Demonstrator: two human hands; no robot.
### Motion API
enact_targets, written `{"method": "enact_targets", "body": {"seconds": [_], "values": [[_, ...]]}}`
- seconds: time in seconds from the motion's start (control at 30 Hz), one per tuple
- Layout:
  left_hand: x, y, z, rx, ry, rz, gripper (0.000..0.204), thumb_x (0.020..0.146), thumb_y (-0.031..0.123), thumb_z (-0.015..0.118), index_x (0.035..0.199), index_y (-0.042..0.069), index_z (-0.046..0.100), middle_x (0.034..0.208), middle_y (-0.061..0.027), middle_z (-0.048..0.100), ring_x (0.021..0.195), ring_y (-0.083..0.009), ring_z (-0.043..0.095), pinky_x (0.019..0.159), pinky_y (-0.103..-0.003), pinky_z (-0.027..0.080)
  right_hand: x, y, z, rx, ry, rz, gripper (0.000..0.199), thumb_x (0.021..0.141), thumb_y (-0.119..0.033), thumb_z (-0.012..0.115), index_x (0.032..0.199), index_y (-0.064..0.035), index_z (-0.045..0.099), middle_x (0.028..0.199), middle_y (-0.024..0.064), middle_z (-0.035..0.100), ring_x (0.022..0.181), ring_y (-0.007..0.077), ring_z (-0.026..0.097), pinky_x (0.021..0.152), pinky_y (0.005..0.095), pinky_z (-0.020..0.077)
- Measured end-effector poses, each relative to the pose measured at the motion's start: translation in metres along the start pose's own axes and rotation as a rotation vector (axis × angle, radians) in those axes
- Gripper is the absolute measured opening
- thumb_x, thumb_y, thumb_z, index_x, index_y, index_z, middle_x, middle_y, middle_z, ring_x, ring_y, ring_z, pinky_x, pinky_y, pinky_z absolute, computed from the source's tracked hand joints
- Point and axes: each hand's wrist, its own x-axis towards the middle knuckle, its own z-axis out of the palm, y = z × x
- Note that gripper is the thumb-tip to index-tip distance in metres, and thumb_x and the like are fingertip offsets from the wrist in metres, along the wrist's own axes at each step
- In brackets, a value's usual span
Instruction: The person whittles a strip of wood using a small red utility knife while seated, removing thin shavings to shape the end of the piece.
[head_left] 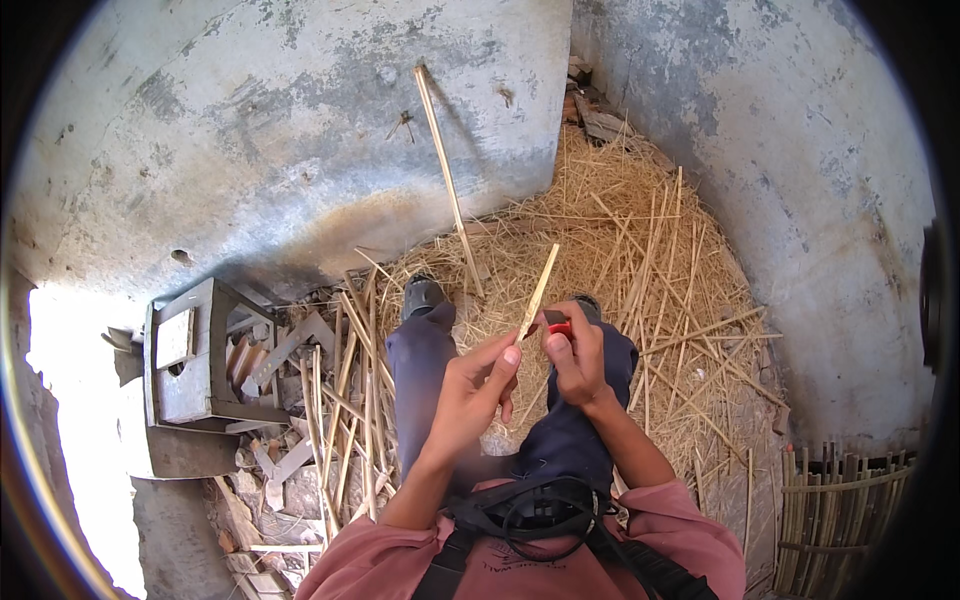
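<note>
The person sat with both legs stretched out over a floor strewn with straw [640, 240], and both hands met above the lap. The left hand [472, 390] was closed around the lower end of a thin bamboo strip [538, 292], fingers wrapped and thumb pressed along it, so that the strip rose tilted up and to the right, its tip over the straw between the two shoes. The right hand [575, 362] was clenched on a small tool with a red handle [558, 326] (its blade was too small to make out), held just beside the strip, at or very near touching it. A long pale cane [448, 180] leaned against the grey plastered wall [300, 130] ahead. To the left lay a heap of split bamboo pieces [345, 400] beside a small wooden stool [195, 350] tipped on its side. A woven bamboo panel [835, 510] stood at the lower right.
</note>
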Motion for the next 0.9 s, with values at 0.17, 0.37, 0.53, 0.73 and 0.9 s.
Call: {"method": "enact_targets", "body": {"seconds": [0.17,0.37,0.53,0.73,0.9], "values": [[0.0,0.002,-0.003,0.045,-0.034,-0.081,0.037,0.106,0.018,0.06,0.136,-0.002,0.055,0.09,-0.0033,0.063,0.058,-0.0035,0.05,0.044,-0.02,0.038,-0.005,0.004,-0.003,-0.058,-0.021,-0.021,0.026,0.103,-0.024,0.055,0.106,0.0011,0.062,0.074,0.01,0.065,0.061,0.0183,0.06,0.057,0.032,0.0447],[-0.002,0.01,0.003,-0.055,0.011,0.007,0.043,0.104,0.011,0.062,0.143,0.0,0.049,0.098,-0.0053,0.067,0.061,-0.0015,0.05,0.052,-0.019,0.038,-0.003,0.001,-0.003,-0.093,-0.089,-0.04,0.026,0.105,-0.022,0.054,0.092,0.0004,0.06,0.065,0.0111,0.058,0.053,0.0246,0.059,0.052,0.0348,0.0431],[0.001,0.01,0.016,0.126,0.021,0.172,0.064,0.096,0.004,0.071,0.153,0.0,0.043,0.093,0.0041,0.063,0.068,0.0025,0.043,0.062,-0.014,0.037,-0.003,0.009,-0.001,-0.118,-0.103,-0.093,0.029,0.106,-0.025,0.053,0.091,-0.0005,0.059,0.063,0.0119,0.055,0.051,0.0275,0.058,0.051,0.0371,0.0425],[0.001,0.002,0.012,0.22,-0.012,0.14,0.072,0.09,0.0,0.077,0.154,-0.001,0.044,0.104,0.0017,0.067,0.081,0.0013,0.049,0.075,-0.015,0.042,0.0,0.005,0.001,-0.14,-0.087,-0.115,0.031,0.105,-0.028,0.055,0.092,-0.0005,0.06,0.061,0.0114,0.054,0.051,0.0302,0.059,0.05,0.0377,0.0427],[0.006,-0.005,0.018,0.221,0.053,0.184,0.068,0.091,0.004,0.078,0.152,0.0,0.047,0.098,0.0042,0.065,0.08,0.0012,0.046,0.068,-0.015,0.039,0.001,0.005,0.001,-0.2,-0.075,-0.147,0.018,0.097,-0.017,0.059,0.094,-0.0003,0.062,0.064,0.0124,0.058,0.056,0.0319,0.064,0.052,0.0373,0.0469]]}}
